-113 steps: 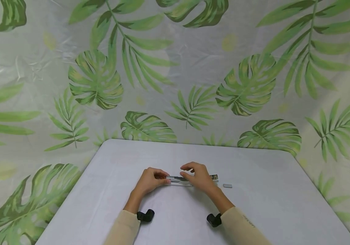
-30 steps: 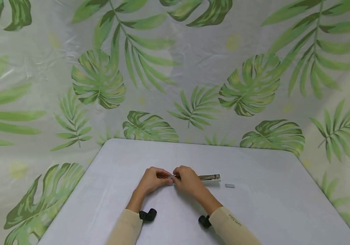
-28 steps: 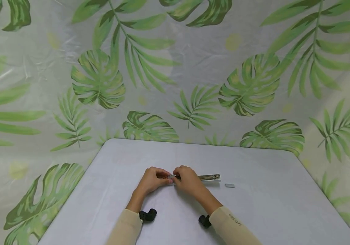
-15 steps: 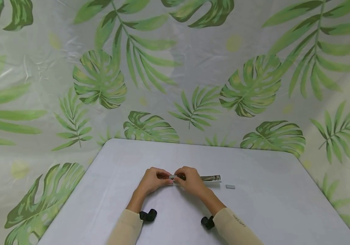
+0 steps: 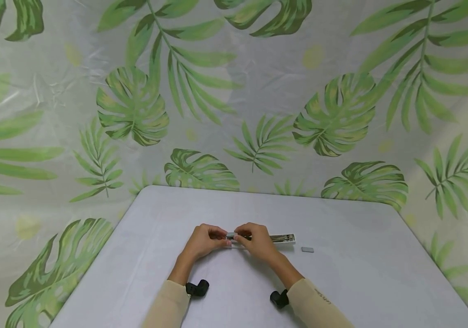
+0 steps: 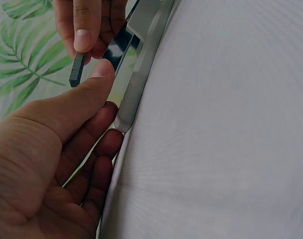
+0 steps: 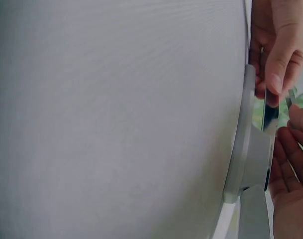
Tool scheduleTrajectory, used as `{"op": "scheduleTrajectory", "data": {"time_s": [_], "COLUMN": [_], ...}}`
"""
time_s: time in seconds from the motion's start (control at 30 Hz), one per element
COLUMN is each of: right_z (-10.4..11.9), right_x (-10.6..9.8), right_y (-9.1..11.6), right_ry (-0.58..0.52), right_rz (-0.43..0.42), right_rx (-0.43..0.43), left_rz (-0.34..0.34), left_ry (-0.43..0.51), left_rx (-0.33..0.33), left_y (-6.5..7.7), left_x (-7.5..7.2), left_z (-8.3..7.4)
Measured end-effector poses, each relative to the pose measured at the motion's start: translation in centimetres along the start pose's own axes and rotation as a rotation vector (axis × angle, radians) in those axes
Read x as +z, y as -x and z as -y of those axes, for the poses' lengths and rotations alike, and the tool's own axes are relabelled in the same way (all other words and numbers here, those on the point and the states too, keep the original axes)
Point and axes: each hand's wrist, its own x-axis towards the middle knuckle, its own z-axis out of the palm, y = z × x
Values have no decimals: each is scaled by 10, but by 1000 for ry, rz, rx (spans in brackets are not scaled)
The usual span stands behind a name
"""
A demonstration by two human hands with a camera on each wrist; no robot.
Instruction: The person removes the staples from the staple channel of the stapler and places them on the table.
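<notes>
An opened stapler [image 5: 282,238] lies lengthwise across the table, its top arm swung back to the right and its pale base [image 6: 141,94] below. My left hand [image 5: 202,240] pinches the stapler's front end, the thumb beside the dark metal rail [image 6: 119,46]. Between thumb and fingers, my right hand [image 5: 256,241] pinches a short grey strip of staples [image 6: 76,70], held over the front of the rail close to the left thumb. The right wrist view also shows this staple strip [image 7: 290,97] between the two hands. The right hand hides the stapler's middle in the head view.
A second grey staple strip [image 5: 307,249] lies on the white table [image 5: 365,273], just right of the stapler's back end. Behind the table hangs a leaf-patterned cloth [image 5: 258,91]. Dark cameras sit on both wrists.
Earlier the right hand hovered over the stapler with fingers apart; now it pinches a staple strip. Over the last second it has drawn slightly right. The left hand has stayed at the front end.
</notes>
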Motion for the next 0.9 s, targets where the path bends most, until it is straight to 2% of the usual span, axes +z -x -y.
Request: {"op": "scheduleTrajectory", "data": {"time_s": [0.43, 0.7, 0.9], "right_z": [-1, 1, -2], "right_x": [-10, -17, -25], "right_y": [1, 2, 3], "right_ry": [-15, -21, -14], "right_rz": [-72, -113, -134], "right_rx": [-12, 16, -12], "left_rz": [-4, -3, -1], "left_ry": [4, 15, 24], "left_rx": [-2, -9, -7], "left_y": [0, 0, 0], "left_x": [0, 1, 0], "left_z": [0, -1, -1]}}
